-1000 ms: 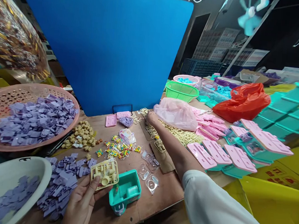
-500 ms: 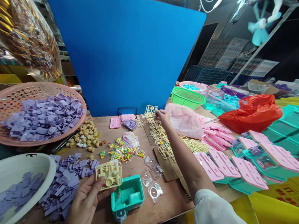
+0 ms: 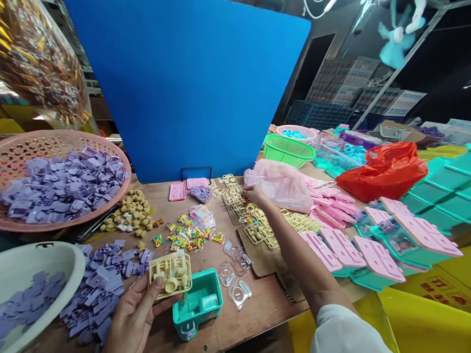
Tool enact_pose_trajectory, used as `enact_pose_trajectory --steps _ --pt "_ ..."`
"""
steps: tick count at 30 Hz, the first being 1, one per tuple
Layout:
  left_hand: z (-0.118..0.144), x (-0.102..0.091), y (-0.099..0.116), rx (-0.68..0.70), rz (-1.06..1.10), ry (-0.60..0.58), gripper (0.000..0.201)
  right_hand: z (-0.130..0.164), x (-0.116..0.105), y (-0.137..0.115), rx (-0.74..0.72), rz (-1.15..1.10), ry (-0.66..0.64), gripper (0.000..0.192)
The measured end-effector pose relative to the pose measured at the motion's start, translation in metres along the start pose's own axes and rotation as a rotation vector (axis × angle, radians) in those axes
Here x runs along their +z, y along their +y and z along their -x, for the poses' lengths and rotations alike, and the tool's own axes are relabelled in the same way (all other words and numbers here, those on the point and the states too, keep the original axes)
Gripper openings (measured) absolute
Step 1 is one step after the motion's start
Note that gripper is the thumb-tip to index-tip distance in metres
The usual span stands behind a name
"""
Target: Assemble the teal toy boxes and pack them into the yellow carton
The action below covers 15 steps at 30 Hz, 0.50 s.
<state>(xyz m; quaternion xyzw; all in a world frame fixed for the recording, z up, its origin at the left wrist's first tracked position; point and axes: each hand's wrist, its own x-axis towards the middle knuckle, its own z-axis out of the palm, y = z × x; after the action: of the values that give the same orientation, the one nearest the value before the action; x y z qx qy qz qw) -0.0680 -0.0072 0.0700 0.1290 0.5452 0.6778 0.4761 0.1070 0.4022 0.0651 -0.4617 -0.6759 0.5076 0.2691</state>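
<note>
Your left hand [image 3: 132, 320] sits low and near you, palm up, thumb pinning a cream plastic parts frame [image 3: 170, 273] against the fingers. Frame is held just above the table, tilted. Just right of that hand: an open teal plastic box [image 3: 199, 302], near the brown table's front edge [image 3: 243, 329]. Left of it: a loose pile of purple plastic pieces [image 3: 102, 291], crowding that side.

Your right arm is stretched far forward, white sleeve [image 3: 352, 349] at the elbow. Right hand [image 3: 253, 194] is down on the heap of cream parts frames [image 3: 257, 216], fingers curled; can't tell if it grips one. Pink plastic bag [image 3: 278, 182] is just right of it, touching or nearly. Clear blister shells [image 3: 235, 280] lie under the forearm.
</note>
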Motion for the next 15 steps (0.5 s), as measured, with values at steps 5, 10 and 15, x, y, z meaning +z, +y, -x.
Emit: enact_pose_trajectory --steps 5,10,15 --pt "-0.009 -0.006 -0.004 -0.025 -0.017 0.006 0.057 -0.012 -0.004 0.009 0.002 0.295 0.099 0.023" --pt "-0.012 0.004 0.006 -0.043 -0.020 0.086 0.064 -0.035 0.005 0.003 -0.089 0.568 0.202 0.009" --pt "-0.017 -0.004 0.003 -0.059 -0.044 0.065 0.063 -0.059 0.036 0.001 -0.086 0.751 0.168 0.028"
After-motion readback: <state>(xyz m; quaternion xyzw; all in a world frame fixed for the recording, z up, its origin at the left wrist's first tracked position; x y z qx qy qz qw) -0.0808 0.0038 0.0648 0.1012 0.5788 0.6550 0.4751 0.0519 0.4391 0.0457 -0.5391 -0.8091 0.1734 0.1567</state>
